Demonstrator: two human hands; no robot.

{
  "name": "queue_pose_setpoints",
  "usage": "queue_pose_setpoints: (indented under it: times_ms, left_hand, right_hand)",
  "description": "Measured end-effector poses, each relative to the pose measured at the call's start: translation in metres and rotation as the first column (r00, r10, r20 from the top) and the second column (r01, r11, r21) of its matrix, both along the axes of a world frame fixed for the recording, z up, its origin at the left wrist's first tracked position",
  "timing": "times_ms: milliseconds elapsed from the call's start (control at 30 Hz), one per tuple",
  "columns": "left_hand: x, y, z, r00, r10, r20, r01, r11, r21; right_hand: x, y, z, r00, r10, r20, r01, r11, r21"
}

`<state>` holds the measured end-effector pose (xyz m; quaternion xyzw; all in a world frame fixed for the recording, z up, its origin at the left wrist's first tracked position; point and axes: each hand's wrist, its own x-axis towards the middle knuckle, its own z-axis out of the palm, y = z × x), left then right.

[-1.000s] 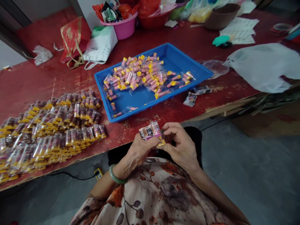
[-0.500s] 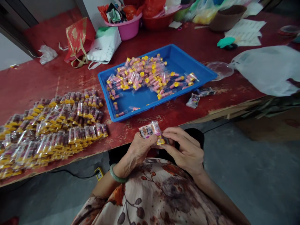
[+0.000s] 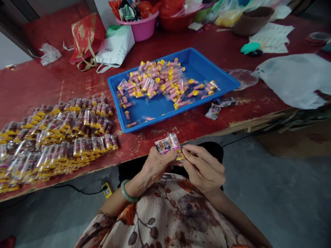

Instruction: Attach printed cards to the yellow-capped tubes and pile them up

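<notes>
Close to my lap, below the table's front edge, my left hand (image 3: 154, 166) is closed around a small printed plastic packet (image 3: 163, 146). Its thumb presses on the front, and a clear tube-like part with a yellow end lies along the packet's right side. My right hand (image 3: 205, 169) pinches with thumb and forefinger at that right edge; what lies between the fingertips is hidden. Beyond both hands, a blue tray (image 3: 155, 124) holds a heap of clear tubes (image 3: 169, 82) with yellow caps and pink contents.
Rows of filled, yellow-ended tubes (image 3: 62, 137) are stacked at the left of the red table (image 3: 85, 86). Small packets (image 3: 213, 111) lie right of the tray, near a white plastic bag (image 3: 292, 79). Bags and a pink basin (image 3: 143, 29) stand at the back.
My right fingers have closed from a looser, spread pose into a pinch at the packet's right edge. The left hand keeps its hold; the view has shifted slightly.
</notes>
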<state>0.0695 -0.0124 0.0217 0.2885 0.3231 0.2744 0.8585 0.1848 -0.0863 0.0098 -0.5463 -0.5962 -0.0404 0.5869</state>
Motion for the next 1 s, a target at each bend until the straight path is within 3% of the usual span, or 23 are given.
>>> queue_pose_setpoints:
  times_ms: [267,533,767,833,900,967,1000]
  left_hand:
    - [0.001,-0.003,0.000,1.000,0.018,0.006,-0.018,1.000,-0.003]
    - [0.001,-0.005,-0.007,1.000,0.017,0.000,-0.017,1.000,0.011]
    - [-0.020,0.008,0.008,0.990,0.017,-0.136,-0.015,1.000,0.012]
    - [-0.040,0.022,0.018,0.968,0.070,-0.242,-0.051,0.995,0.084]
    - [-0.066,0.046,0.032,0.915,0.199,-0.350,-0.127,0.967,0.219]
    - [-0.095,0.082,0.047,0.834,0.352,-0.426,-0.167,0.895,0.414]
    - [-0.109,0.104,0.054,0.792,0.401,-0.461,-0.129,0.848,0.515]
  right_hand:
    - [0.001,-0.001,-0.006,0.992,-0.051,0.117,0.052,0.999,-0.003]
    - [0.001,-0.002,-0.011,0.989,-0.077,0.125,0.078,0.997,-0.006]
    - [0.005,-0.001,0.000,0.995,0.025,0.096,-0.010,0.989,-0.148]
    - [0.010,-0.001,0.005,0.996,0.025,0.081,-0.012,0.988,-0.154]
    - [0.018,-0.003,0.005,0.996,0.010,0.086,0.004,0.987,-0.162]
    - [0.028,-0.006,0.000,0.997,0.013,0.073,0.002,0.980,-0.199]
    - [0.033,-0.008,-0.004,0.998,0.034,0.060,-0.019,0.974,-0.225]
